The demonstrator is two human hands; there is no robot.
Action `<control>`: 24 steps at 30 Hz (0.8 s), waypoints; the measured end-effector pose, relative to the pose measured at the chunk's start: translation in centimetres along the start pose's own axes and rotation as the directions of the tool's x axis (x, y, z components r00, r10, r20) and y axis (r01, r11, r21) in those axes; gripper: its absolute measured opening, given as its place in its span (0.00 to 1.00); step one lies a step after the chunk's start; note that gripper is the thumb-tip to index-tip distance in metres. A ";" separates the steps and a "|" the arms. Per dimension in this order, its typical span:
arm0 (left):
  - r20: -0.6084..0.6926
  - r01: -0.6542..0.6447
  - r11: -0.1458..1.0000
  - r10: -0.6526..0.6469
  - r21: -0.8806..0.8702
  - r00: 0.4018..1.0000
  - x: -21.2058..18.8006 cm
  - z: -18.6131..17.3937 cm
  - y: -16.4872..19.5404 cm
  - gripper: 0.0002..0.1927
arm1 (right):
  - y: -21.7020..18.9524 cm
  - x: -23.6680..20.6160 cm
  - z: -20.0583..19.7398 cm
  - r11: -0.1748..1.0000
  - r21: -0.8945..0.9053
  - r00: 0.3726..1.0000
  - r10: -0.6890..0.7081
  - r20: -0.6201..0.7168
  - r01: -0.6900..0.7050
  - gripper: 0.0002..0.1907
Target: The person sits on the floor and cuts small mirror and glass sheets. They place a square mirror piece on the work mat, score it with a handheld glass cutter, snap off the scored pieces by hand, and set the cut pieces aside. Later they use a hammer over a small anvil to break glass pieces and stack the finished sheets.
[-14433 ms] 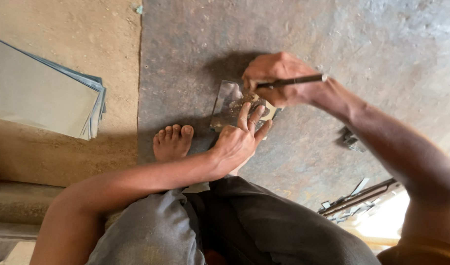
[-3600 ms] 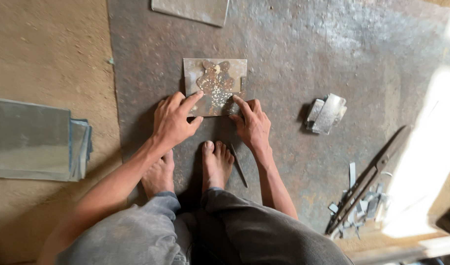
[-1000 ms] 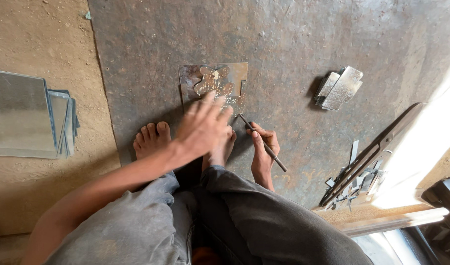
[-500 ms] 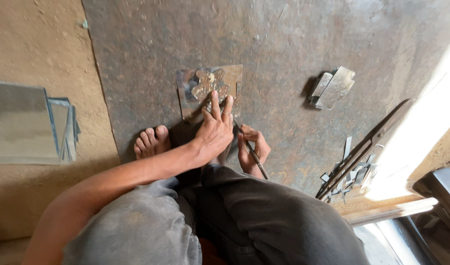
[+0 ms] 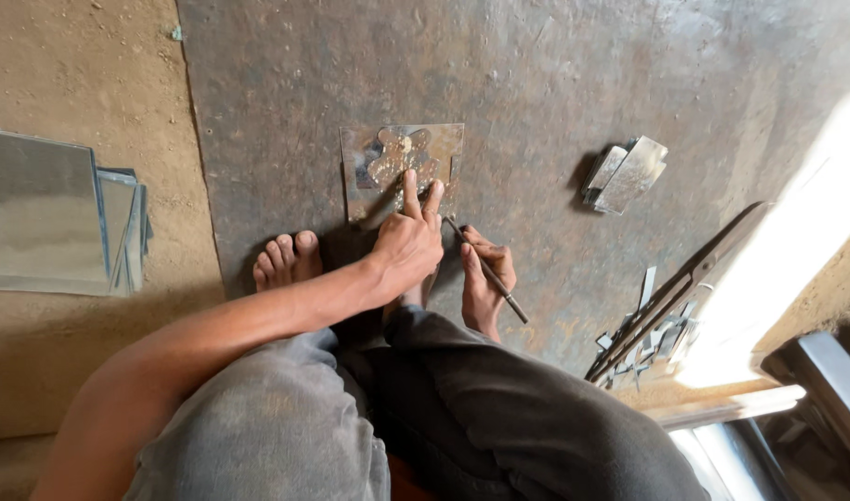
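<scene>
A: Where's the workpiece relative to the hands?

B: Square glass tile with a silvery cut-out pattern [image 5: 402, 167] lies flat on the dark metal floor plate [image 5: 555, 83], just ahead of the person's toes. Left hand [image 5: 408, 243] is on its near edge: two fingers extended and pressing the tile, the others curled under. Not gripping anything, just pinning it.

A: Right hand?

B: Right hand [image 5: 485, 283] sits just right of the left, near the tile's lower right corner, not touching the tile. Closed around a thin dark rod-like tool [image 5: 488, 274]; the tool's tip points up-left toward the tile corner, and I can't tell whether the tip touches.

A: Anything else around?

B: Bare left foot [image 5: 286, 260] on the plate edge, left of the tile. Stack of clear glass sheets [image 5: 58, 218] on the sandy ground at far left. Small pile of shiny glass offcuts [image 5: 626, 173] well to the right of the tile. Long dark metal strips [image 5: 671, 301] at lower right.
</scene>
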State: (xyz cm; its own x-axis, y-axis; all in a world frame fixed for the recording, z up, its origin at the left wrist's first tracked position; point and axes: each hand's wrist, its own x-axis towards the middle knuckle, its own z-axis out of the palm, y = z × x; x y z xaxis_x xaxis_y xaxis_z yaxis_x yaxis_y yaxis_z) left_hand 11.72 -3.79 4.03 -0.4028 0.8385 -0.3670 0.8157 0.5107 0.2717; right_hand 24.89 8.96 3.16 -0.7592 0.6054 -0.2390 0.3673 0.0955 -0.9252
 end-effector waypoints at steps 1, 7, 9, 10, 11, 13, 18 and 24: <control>0.031 0.001 1.000 -0.001 0.020 1.000 0.2 0.2 0.0 0.24 | -0.5 1.1 -0.4 0.982 -0.132 0.989 -0.123 0.085 0.134 0.07; 0.041 0.008 0.997 -0.011 0.074 0.999 1.7 0.9 -0.8 0.23 | -3.9 11.0 -3.4 0.531 -0.318 0.573 -0.429 0.699 0.786 0.12; 0.015 0.012 0.998 -0.013 0.067 1.000 2.0 0.8 -1.0 0.24 | -4.7 12.9 -3.7 0.577 -0.287 0.554 -0.362 0.750 0.765 0.12; 0.009 0.021 0.999 -0.021 0.046 1.000 2.2 0.6 -1.1 0.24 | -5.1 13.6 -3.8 0.620 -0.283 0.566 -0.321 0.760 0.732 0.11; 0.010 0.012 1.000 -0.012 0.024 1.000 2.3 0.4 -1.2 0.24 | -5.6 13.7 -3.7 0.668 -0.292 0.588 -0.270 0.762 0.685 0.10; -0.013 -0.025 0.998 0.026 0.065 1.000 2.1 0.0 -2.1 0.24 | -6.6 13.2 -3.2 0.655 -0.359 0.627 -0.227 0.745 0.664 0.10; -0.212 0.026 0.908 -0.125 -0.417 0.969 -1.4 0.6 -8.6 0.08 | -8.1 10.1 1.3 0.809 -0.226 0.700 -0.286 0.655 0.542 0.09; -0.215 0.437 0.637 -0.689 -0.635 0.692 -7.1 3.2 -12.9 0.60 | -6.5 5.5 8.3 0.727 0.023 0.454 -0.453 0.767 0.686 0.10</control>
State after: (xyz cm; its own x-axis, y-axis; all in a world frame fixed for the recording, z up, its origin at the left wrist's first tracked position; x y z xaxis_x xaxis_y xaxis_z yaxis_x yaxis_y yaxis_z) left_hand 5.40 -16.97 0.33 -0.9302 0.2691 -0.2494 0.0802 0.8124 0.5775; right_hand 13.90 5.12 5.45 -0.9232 -0.3751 0.0843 -0.2665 0.4664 -0.8434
